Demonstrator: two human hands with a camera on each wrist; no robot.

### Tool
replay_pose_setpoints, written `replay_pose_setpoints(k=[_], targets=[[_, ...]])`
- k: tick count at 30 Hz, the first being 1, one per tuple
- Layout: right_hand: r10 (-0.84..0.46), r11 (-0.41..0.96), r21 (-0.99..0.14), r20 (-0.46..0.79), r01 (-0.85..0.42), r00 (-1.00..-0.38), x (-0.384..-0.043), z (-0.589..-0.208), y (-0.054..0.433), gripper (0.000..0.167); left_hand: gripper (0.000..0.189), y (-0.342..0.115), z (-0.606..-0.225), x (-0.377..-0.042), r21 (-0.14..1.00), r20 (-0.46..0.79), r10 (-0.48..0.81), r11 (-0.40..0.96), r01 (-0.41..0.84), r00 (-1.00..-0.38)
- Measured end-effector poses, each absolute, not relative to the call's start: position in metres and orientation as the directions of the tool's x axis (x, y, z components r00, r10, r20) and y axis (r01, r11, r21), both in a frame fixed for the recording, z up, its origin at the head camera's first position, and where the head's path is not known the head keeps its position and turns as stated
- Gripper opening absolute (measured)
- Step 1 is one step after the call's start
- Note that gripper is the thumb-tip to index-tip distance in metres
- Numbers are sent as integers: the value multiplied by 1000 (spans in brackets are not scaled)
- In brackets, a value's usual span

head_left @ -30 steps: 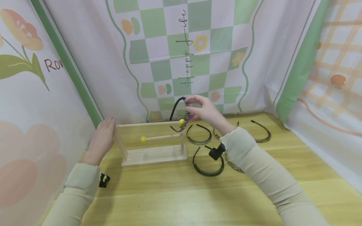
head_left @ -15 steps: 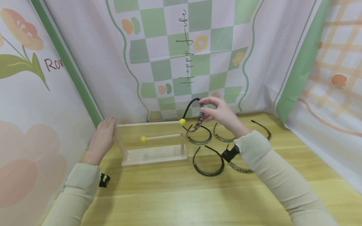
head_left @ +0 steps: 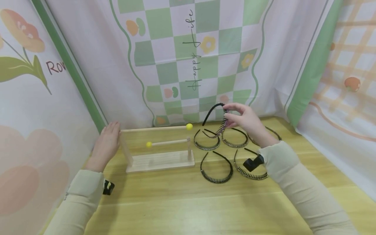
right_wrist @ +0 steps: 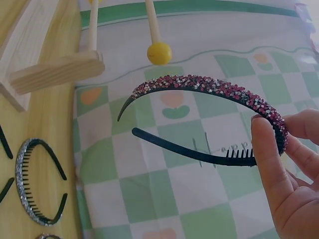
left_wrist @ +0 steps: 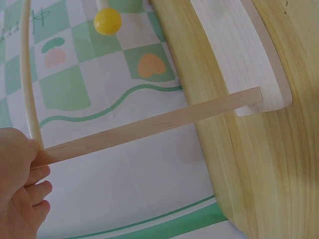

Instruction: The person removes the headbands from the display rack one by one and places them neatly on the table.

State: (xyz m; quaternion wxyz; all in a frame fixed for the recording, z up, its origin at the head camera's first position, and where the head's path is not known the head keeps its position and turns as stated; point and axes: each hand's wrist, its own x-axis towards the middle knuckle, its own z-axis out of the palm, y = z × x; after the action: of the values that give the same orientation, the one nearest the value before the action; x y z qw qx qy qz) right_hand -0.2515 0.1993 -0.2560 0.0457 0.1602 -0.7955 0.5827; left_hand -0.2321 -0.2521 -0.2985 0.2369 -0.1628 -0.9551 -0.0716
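Observation:
My left hand (head_left: 106, 147) grips the top of the upright post of a wooden display rack (head_left: 160, 162); in the left wrist view, the thumb and fingertips (left_wrist: 40, 191) meet around the post's end. Two rods with yellow ball ends project from the rack. My right hand (head_left: 245, 119) pinches a black toothed headband (right_wrist: 209, 84) covered in pink and silver stones. It hangs in the air right of the upper rod's yellow ball (head_left: 189, 126), apart from it, with its open ends toward the rack. Both rods are bare.
Several more toothed headbands lie on the wooden table (head_left: 176, 209) right of the rack, among them a black one (head_left: 216, 180) in front and a silver-stoned one (right_wrist: 22, 174). A printed curtain (head_left: 164, 65) hangs close behind.
My right hand has drawn the headband to the right, from around the upper rod's ball end to clear of it. My left hand has stayed on the rack.

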Motion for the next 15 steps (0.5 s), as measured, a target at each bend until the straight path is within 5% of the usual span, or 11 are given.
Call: replay_pose_setpoints(k=[15], targets=[[-121,240,-919,292,-313,-949,-243,-270,257,43,37,-253,-299,-232,54,491,289,931,360,-822]])
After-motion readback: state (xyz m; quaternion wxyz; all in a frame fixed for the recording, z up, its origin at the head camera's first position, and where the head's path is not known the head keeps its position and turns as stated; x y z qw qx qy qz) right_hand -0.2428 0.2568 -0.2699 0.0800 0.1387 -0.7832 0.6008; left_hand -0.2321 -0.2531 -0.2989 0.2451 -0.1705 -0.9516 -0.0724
